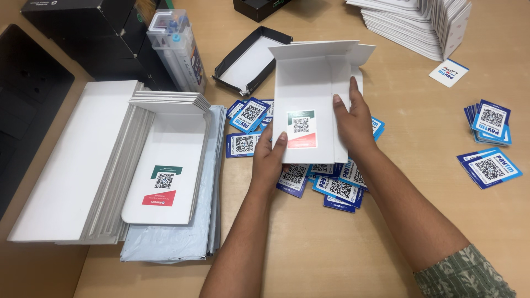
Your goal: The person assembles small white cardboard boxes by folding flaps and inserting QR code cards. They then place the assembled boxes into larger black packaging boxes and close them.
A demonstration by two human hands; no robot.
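1. We take the white folded carton (309,94) as our landmark; it sits near mid-table, its top flap bent back, a small green-white-red label with a square code on its front panel.
2. Left hand (270,157) is closed on the carton's lower left edge, thumb lying on the front panel just beside the label; right hand (353,124) clasps the carton's right edge, fingers laid flat up its side; both hands thus grip the carton.
3. Under and below the carton we see a loose scatter of blue-and-white code cards (331,185), several overlapping; some show to its left too.
4. Left of the carton lies a stack of flat white carton blanks (99,165), the top one carrying the same kind of label; grey plastic mailer bags (182,243) lie beneath that stack.
5. Up-left of the carton: an open black tray with a white inside (248,60); further left, a clear plastic box of markers (178,47) standing at a tilt.
6. Up-right of the carton: a fanned pile of white cards (419,22), one single card (448,72) just below it.
7. Well to the right of the carton: two small lots of blue cards (488,143); all rests on a wooden table (342,254).
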